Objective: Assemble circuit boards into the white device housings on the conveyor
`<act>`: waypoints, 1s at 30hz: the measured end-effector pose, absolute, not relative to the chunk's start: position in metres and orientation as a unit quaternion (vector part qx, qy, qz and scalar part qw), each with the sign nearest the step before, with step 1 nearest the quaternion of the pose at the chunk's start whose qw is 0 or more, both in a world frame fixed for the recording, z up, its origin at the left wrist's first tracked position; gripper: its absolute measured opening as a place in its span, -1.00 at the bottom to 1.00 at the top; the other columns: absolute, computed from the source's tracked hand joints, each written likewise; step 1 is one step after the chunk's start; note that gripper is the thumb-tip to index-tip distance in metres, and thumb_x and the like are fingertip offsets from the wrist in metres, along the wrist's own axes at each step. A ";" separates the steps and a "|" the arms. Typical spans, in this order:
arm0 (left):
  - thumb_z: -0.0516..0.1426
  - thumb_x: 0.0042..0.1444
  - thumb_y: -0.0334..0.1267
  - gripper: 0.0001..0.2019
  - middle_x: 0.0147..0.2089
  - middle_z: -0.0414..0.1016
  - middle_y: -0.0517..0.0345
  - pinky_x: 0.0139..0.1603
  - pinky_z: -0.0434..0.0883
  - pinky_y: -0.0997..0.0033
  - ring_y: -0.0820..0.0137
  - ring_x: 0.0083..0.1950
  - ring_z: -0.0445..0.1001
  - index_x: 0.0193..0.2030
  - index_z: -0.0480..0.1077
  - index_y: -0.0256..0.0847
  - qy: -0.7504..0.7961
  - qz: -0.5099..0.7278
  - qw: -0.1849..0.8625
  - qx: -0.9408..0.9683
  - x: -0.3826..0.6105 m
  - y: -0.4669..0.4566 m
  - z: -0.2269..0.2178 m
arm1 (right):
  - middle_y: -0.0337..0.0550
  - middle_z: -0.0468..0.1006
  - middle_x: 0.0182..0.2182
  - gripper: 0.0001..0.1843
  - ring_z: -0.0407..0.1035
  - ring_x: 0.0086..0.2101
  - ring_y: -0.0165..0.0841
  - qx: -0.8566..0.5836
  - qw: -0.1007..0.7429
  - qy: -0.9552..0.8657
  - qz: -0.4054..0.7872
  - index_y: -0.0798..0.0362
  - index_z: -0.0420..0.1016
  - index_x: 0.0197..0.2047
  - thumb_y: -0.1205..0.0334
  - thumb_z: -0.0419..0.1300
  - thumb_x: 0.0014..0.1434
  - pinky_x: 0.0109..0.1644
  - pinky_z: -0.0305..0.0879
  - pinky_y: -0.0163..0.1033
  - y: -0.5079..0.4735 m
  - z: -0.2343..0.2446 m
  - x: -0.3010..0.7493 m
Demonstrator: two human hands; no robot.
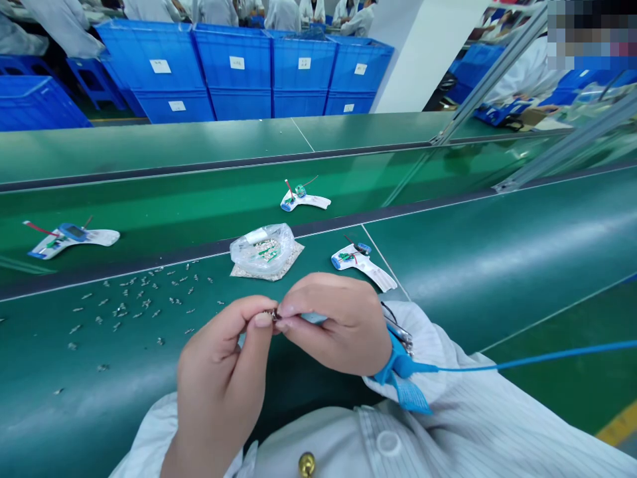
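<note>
Pinching a tiny metal piece [273, 315], the left hand [221, 375] and the right hand [338, 325] meet in the middle, low in the frame. The thumb and a finger of each hand press in on it from both sides, so the piece is held up above the green worktop [497, 279]. It is too small to see well. A pale blue bit [313, 318] peeks out from under the right hand's fingers. A blue strap [398, 364] goes around the right wrist, and a blue cord [537, 358] runs from it off to the right edge. Lots of little silver parts [134, 299] lie scattered on the worktop to the left of the hands. Just above the hands sits a clear plastic bag [261, 249] with green bits inside, on a pale mat [293, 255]. Three white and blue gadgets [358, 265] with thin wires lie nearby: one just right of the bag, one above it, one far left. Blue crates [236, 66] stand in a row at the top, and people in white coats [283, 16] work past them.
</note>
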State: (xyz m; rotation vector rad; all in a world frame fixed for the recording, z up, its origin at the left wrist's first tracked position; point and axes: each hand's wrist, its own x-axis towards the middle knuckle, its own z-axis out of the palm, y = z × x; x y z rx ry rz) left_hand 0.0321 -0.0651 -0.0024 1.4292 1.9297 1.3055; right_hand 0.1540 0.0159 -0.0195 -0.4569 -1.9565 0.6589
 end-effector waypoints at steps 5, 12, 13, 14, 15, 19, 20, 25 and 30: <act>0.12 0.18 -0.23 -0.86 -0.45 0.54 0.44 -0.51 0.29 0.73 0.61 -0.52 0.39 -0.27 0.52 0.05 0.663 0.432 0.190 0.581 0.020 -0.067 -0.004 | -0.23 0.55 -0.52 -0.90 0.39 -0.47 -0.53 -0.176 0.467 -0.816 0.292 0.11 0.43 -0.43 0.46 0.21 0.08 -0.37 0.32 -0.46 0.016 -0.019 0.158; 0.16 0.13 -0.21 -0.87 -0.48 0.54 0.37 -0.56 0.27 0.61 0.53 -0.52 0.40 -0.32 0.56 0.04 0.645 0.376 0.194 0.637 0.007 -0.071 0.002 | -0.24 0.53 -0.52 -0.86 0.37 -0.48 -0.53 -0.136 0.417 -0.840 0.319 0.09 0.42 -0.46 0.46 0.17 0.10 -0.38 0.31 -0.46 0.021 -0.015 0.163; 0.16 0.13 -0.22 -0.86 -0.50 0.53 0.36 -0.55 0.28 0.61 0.52 -0.52 0.41 -0.30 0.57 0.06 0.645 0.377 0.208 0.632 0.007 -0.071 0.001 | -0.25 0.52 -0.53 -0.86 0.37 -0.48 -0.53 -0.135 0.418 -0.838 0.324 0.09 0.42 -0.46 0.45 0.18 0.10 -0.39 0.31 -0.46 0.021 -0.016 0.162; 0.16 0.13 -0.23 -0.86 -0.50 0.54 0.36 -0.54 0.31 0.62 0.52 -0.51 0.43 -0.28 0.58 0.07 0.647 0.383 0.226 0.620 0.007 -0.071 0.000 | -0.25 0.52 -0.54 -0.85 0.37 -0.49 -0.53 -0.136 0.421 -0.835 0.327 0.09 0.42 -0.47 0.45 0.18 0.10 -0.39 0.31 -0.46 0.021 -0.016 0.162; 0.17 0.12 -0.23 -0.85 -0.48 0.55 0.36 -0.52 0.33 0.63 0.51 -0.48 0.46 -0.27 0.58 0.09 0.650 0.390 0.247 0.603 0.007 -0.071 -0.002 | -0.25 0.52 -0.54 -0.85 0.37 -0.49 -0.53 -0.138 0.425 -0.832 0.330 0.09 0.42 -0.47 0.45 0.19 0.10 -0.39 0.31 -0.46 0.021 -0.017 0.161; 0.21 0.09 -0.19 -0.88 -0.43 0.59 0.35 -0.48 0.39 0.65 0.49 -0.43 0.50 -0.25 0.59 0.11 0.666 0.425 0.319 0.523 0.008 -0.071 -0.011 | -0.24 0.53 -0.55 -0.85 0.38 -0.50 -0.53 -0.157 0.448 -0.811 0.341 0.10 0.42 -0.48 0.45 0.21 0.09 -0.40 0.31 -0.46 0.018 -0.020 0.159; 0.22 0.08 -0.17 -0.89 -0.43 0.59 0.35 -0.48 0.38 0.65 0.50 -0.44 0.48 -0.26 0.59 0.11 0.664 0.434 0.335 0.508 0.008 -0.071 -0.012 | -0.24 0.53 -0.55 -0.85 0.38 -0.50 -0.53 -0.162 0.454 -0.806 0.344 0.10 0.42 -0.48 0.44 0.21 0.09 -0.41 0.31 -0.46 0.017 -0.021 0.158; 0.26 0.01 -0.17 -0.95 -0.49 0.56 0.31 -0.49 0.37 0.67 0.52 -0.47 0.41 -0.40 0.59 0.03 0.627 0.487 0.433 0.427 0.011 -0.068 -0.015 | -0.23 0.53 -0.56 -0.86 0.38 -0.51 -0.54 -0.164 0.473 -0.794 0.345 0.11 0.42 -0.48 0.44 0.21 0.10 -0.40 0.31 -0.46 0.014 -0.022 0.158; 0.24 0.01 -0.27 -0.92 -0.52 0.48 0.34 -0.45 0.34 0.68 0.56 -0.47 0.37 -0.47 0.51 -0.04 0.590 0.502 0.500 0.387 0.014 -0.064 -0.017 | -0.24 0.53 -0.55 -0.85 0.38 -0.49 -0.53 -0.162 0.467 -0.799 0.343 0.08 0.40 -0.46 0.43 0.19 0.13 -0.39 0.33 -0.45 0.014 -0.023 0.160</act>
